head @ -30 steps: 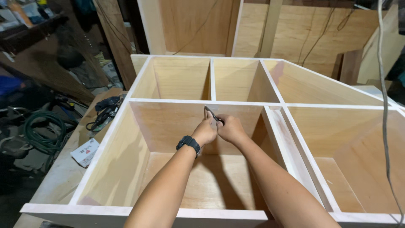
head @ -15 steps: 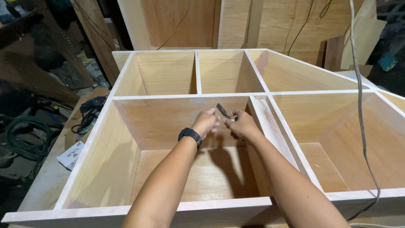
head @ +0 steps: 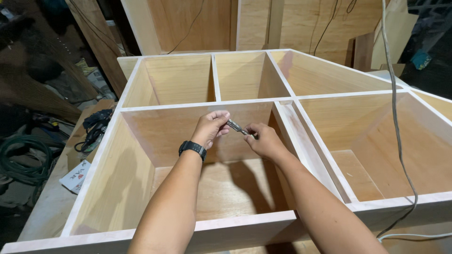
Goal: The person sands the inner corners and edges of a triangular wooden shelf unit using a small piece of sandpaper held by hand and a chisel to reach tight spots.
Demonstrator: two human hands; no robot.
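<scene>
Left hand [head: 210, 127] and right hand [head: 263, 139], fingers pinching a small metal tool [head: 237, 126], possibly a folding knife, above the plywood cabinet's [head: 245, 226] open compartment; workshop clutter left.

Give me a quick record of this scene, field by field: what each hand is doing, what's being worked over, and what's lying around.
setting: workshop, seen from the head camera
left hand: wears a black wristwatch; fingertips pinch one end of a small metal tool
right hand: holds the tool's other end
tool position: held in the air above the near left compartment
work piece: pale plywood cabinet lying on its back, divided into open compartments
left of cabinet: green hose, black power tool
right side: grey cable hanging across the cabinet
</scene>
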